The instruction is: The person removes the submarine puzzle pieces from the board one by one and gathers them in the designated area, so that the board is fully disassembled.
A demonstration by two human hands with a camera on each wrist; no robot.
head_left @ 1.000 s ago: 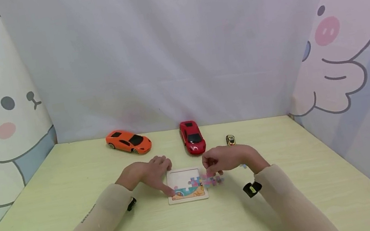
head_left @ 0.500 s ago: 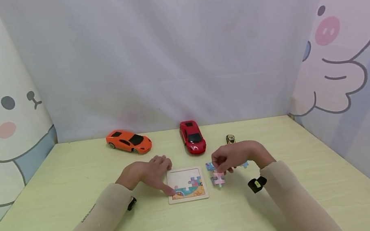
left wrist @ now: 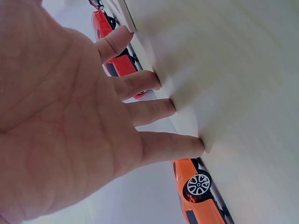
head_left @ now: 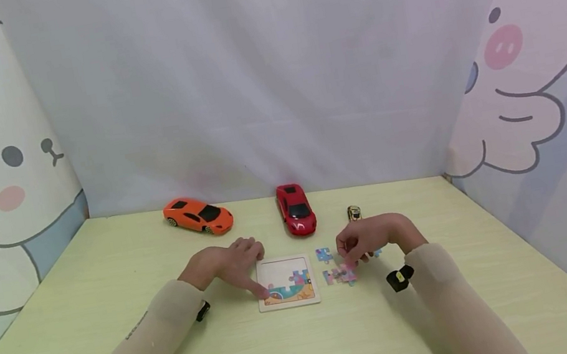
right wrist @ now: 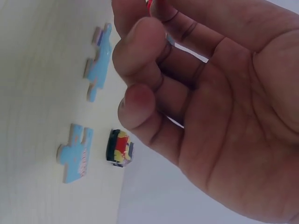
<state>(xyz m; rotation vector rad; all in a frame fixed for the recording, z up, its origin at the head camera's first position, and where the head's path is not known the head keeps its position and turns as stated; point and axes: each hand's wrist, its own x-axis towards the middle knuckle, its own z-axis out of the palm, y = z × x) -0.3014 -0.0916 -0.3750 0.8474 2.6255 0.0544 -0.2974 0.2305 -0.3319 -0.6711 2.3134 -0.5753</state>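
A square tray jigsaw puzzle [head_left: 290, 304] lies on the table, with joined pieces along its bottom and right side. My left hand [head_left: 234, 268] rests at its left side, fingers spread and thumb over the lower left corner; in the left wrist view its fingertips touch the table. To the right of the tray, my right hand [head_left: 365, 238] pinches a pink puzzle piece [head_left: 349, 275] low over the table, close beside another loose piece [head_left: 329, 278]. The right wrist view shows the fingers curled, with the pinched piece hidden.
A blue puzzle piece [head_left: 324, 254] lies right of the tray; two more blue pieces, one a jigsaw piece [right wrist: 75, 154], appear in the right wrist view. Behind stand an orange toy car [head_left: 199, 216], a red toy car [head_left: 297, 210] and a small yellow-black car [head_left: 354, 213].
My right hand has moved right, away from the tray, carrying the pink puzzle piece. Loose pieces beside the tray have come into sight. My left hand has stayed in place.
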